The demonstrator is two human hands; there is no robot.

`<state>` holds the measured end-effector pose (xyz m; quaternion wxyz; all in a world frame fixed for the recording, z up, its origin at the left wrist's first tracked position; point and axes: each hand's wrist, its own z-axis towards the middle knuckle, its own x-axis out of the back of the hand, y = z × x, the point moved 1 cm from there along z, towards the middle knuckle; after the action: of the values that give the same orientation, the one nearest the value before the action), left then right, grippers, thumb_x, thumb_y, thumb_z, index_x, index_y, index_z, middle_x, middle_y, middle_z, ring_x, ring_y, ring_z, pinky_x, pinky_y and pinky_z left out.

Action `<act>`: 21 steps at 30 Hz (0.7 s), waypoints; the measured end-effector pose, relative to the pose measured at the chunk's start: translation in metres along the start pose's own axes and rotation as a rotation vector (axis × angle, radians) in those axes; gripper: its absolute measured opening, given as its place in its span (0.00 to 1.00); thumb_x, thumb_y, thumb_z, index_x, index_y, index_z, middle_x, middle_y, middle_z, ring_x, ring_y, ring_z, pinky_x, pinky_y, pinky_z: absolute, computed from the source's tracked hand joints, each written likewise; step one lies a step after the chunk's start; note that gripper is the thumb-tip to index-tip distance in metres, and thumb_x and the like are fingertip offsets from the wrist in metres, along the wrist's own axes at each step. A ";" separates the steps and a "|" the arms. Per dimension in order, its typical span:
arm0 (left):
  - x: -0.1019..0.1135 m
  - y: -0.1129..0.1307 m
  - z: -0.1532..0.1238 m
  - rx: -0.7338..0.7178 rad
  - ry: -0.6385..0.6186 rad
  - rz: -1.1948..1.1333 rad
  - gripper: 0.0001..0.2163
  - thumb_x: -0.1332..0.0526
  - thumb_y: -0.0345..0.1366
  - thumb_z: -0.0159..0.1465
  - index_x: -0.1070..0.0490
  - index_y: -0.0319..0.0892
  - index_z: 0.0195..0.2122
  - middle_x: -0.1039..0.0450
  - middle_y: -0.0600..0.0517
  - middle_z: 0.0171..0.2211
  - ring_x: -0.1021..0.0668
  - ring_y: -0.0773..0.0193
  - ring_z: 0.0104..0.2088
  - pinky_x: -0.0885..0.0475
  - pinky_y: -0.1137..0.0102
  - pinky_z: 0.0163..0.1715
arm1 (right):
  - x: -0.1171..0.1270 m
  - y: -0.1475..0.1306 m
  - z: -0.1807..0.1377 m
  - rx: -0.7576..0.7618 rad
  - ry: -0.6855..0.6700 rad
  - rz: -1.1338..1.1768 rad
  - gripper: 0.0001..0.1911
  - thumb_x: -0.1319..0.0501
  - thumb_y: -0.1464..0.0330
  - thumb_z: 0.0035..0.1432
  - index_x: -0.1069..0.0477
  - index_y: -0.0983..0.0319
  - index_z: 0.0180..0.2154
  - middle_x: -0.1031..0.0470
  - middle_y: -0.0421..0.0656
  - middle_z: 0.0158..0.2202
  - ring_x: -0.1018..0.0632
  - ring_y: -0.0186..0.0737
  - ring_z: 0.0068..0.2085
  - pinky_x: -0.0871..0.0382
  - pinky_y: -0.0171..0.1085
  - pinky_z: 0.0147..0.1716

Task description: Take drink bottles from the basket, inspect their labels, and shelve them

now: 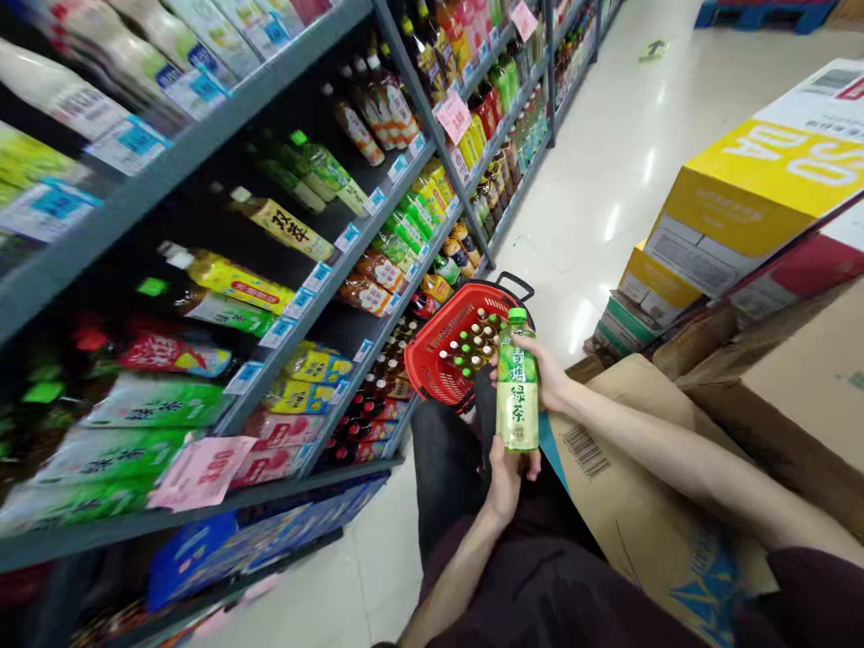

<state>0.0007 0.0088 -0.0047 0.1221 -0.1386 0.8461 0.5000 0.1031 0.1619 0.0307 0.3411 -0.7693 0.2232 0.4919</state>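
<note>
I hold a green tea bottle [517, 391] with a green cap upright in front of me, over my lap. My left hand [506, 477] grips its base from below. Around the upper part of the bottle, from the right side, my right hand [548, 371] is wrapped. Just behind the bottle a red shopping basket [438, 346] with black handles sits on the floor, filled with several bottles. A grey store shelf [324, 297] full of drink bottles runs along my left.
Cardboard boxes [756, 189], yellow, white and brown, are stacked at my right. A flattened brown carton [641, 504] lies beside my legs. A shiny tiled aisle [607, 162] stretches ahead between shelf and boxes. Price tags and pink labels hang on shelf edges.
</note>
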 end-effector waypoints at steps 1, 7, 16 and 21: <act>0.001 -0.001 0.000 -0.004 -0.009 -0.004 0.39 0.50 0.74 0.58 0.27 0.38 0.37 0.38 0.55 0.19 0.39 0.67 0.22 0.43 0.71 0.22 | 0.000 0.000 0.000 -0.005 0.000 -0.005 0.11 0.36 0.60 0.59 0.26 0.61 0.39 0.20 0.42 0.29 0.19 0.42 0.27 0.19 0.40 0.30; 0.002 -0.003 -0.003 -0.010 -0.018 -0.023 0.38 0.50 0.73 0.59 0.27 0.38 0.39 0.35 0.54 0.21 0.37 0.67 0.23 0.41 0.71 0.23 | -0.001 0.000 -0.002 0.007 -0.027 -0.035 0.12 0.35 0.60 0.58 0.27 0.60 0.40 0.20 0.41 0.29 0.18 0.43 0.28 0.19 0.41 0.31; -0.003 -0.002 -0.009 -0.098 0.111 -0.072 0.29 0.40 0.63 0.63 0.35 0.43 0.52 0.25 0.50 0.35 0.28 0.65 0.28 0.37 0.73 0.22 | -0.003 0.002 -0.002 0.026 -0.065 -0.094 0.14 0.34 0.59 0.56 0.27 0.61 0.40 0.19 0.42 0.30 0.19 0.42 0.28 0.21 0.39 0.28; 0.004 -0.005 -0.010 -0.179 0.137 0.016 0.24 0.38 0.57 0.66 0.35 0.46 0.53 0.27 0.48 0.43 0.28 0.65 0.33 0.33 0.74 0.23 | -0.005 0.002 -0.003 0.026 -0.016 -0.059 0.13 0.36 0.59 0.58 0.26 0.61 0.40 0.19 0.42 0.29 0.19 0.41 0.27 0.20 0.39 0.28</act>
<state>-0.0018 -0.0028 -0.0054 0.0472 -0.1760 0.8055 0.5639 0.1014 0.1589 0.0353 0.3674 -0.7670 0.2040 0.4849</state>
